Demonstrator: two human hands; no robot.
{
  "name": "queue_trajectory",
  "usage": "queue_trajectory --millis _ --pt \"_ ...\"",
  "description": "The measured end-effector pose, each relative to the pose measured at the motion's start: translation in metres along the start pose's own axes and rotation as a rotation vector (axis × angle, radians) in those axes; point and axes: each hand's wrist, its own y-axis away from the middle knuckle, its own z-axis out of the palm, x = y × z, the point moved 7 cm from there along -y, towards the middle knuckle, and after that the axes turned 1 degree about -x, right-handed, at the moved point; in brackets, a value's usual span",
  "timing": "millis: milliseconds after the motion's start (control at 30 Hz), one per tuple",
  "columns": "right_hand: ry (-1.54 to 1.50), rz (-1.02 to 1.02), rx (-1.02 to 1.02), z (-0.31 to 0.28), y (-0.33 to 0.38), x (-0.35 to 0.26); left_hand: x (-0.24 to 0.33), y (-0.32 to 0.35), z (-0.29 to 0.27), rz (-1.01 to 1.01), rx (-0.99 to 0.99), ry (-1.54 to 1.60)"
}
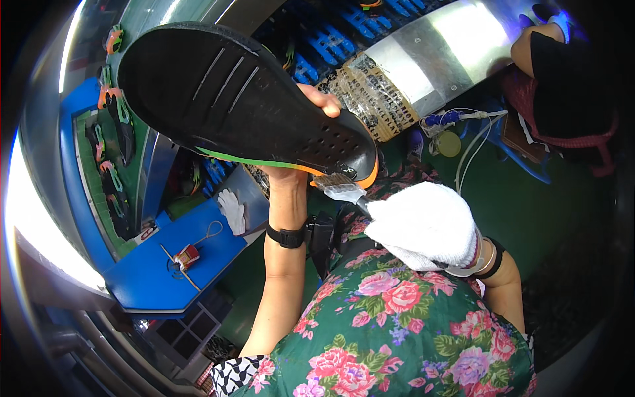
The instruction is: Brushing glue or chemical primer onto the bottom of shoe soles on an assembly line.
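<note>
My left hand grips a large black shoe sole near its heel end. Its fingers wrap over the far edge, and most of the palm is hidden beneath. Slots mark the wide toe part of the sole, small holes dot the heel, and green and orange run along the near rim. In a white knitted glove, my right hand is closed round the dark handle of a flat brush. The bristles meet the orange rim at the heel.
A blue table at left bears a white glove and a small red tool. Several shoes lie on a green conveyor belt. Beyond stands a metal bench with taped cardboard. Another person's leg shows far right.
</note>
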Motion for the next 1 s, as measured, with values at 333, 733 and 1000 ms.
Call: queue_trajectory --millis 333,733,1000 --pt "-0.584 0.482 -0.150 0.012 0.009 0.021 -0.001 0.000 0.004 0.010 0.011 0.007" --pt "0.037 0.046 -0.027 -0.001 0.005 0.003 0.004 0.001 -0.004 0.053 0.041 -0.034" --pt "0.056 0.008 -0.239 0.010 0.000 -0.001 -0.003 -0.002 0.001 0.070 0.088 -0.077"
